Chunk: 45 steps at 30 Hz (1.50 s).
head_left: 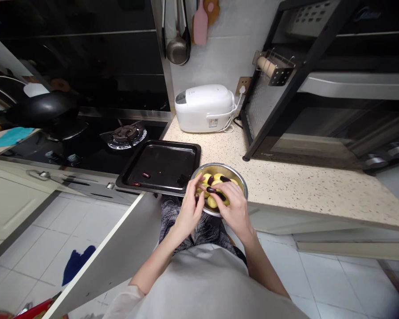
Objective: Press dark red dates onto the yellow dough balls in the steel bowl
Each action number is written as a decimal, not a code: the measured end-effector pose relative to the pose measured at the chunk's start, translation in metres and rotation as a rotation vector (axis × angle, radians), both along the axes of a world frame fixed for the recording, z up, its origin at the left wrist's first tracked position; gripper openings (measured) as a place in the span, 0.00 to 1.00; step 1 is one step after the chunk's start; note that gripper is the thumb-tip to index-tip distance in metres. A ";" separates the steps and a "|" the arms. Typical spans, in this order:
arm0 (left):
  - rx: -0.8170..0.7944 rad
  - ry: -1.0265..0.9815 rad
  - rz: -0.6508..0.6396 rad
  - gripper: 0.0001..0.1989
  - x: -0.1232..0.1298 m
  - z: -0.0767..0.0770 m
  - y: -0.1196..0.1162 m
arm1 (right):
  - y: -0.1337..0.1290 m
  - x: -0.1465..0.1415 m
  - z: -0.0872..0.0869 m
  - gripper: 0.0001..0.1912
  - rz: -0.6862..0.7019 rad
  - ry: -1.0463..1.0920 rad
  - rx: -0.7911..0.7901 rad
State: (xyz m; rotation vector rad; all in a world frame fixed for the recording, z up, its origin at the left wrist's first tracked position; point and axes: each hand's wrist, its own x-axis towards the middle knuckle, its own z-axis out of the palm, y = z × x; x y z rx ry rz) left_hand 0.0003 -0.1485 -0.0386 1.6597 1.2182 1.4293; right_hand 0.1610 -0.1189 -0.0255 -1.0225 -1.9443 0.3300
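A round metal bowl (242, 184) holds several yellow, round, potato-like pieces (212, 202) and several slim dark purple pieces (225, 179). Over its right side, my right hand (234, 206) pinches a dark purple elongated piece (211, 189) between thumb and fingers. Across from it, at the bowl's left rim, my left hand (189, 208) is curved with thumb and fingers apart, its fingertips close to that piece. I cannot tell whether they touch it. To the left lies a black baking tray (166, 159) bearing two small reddish-purple pieces (146, 175).
A white rice cooker (204, 108) stands against the wall behind the bowl. At the right is an oven (332, 128) in a black rack. The gas stove (124, 135), with a wok (43, 108), is on the left. An open cabinet door (119, 252) juts out below the tray.
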 end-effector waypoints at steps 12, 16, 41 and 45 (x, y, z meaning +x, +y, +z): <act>0.137 0.172 0.084 0.15 -0.004 0.008 0.002 | 0.009 -0.012 -0.011 0.04 -0.225 -0.170 -0.034; 0.128 0.182 0.086 0.15 -0.004 0.008 0.002 | 0.009 -0.015 -0.013 0.05 -0.252 -0.238 -0.030; 0.017 0.001 0.044 0.16 -0.004 0.001 0.005 | 0.001 -0.011 -0.011 0.06 -0.201 -0.167 -0.040; 0.029 -0.048 0.050 0.17 -0.004 -0.001 0.005 | -0.005 -0.013 -0.005 0.07 -0.118 -0.107 0.000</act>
